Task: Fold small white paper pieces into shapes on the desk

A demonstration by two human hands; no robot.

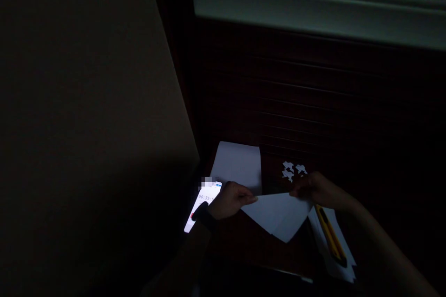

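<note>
Between my hands is a folded sheet of white paper, its top edge straight and its lower part tapering to a blunt corner. My left hand, with a dark band on the wrist, pinches the paper's upper left corner between thumb and fingers. At the upper right, the fingers of my right hand are closed on the same sheet. Several small cut-out white paper shapes lie just beyond my right hand. The dim light hides finer creases.
A flat white sheet lies behind my left hand. A lit phone showing a timer is left of it. On the right, a yellow utility knife rests on more white paper. A pale wall panel borders the dark tabletop on the left.
</note>
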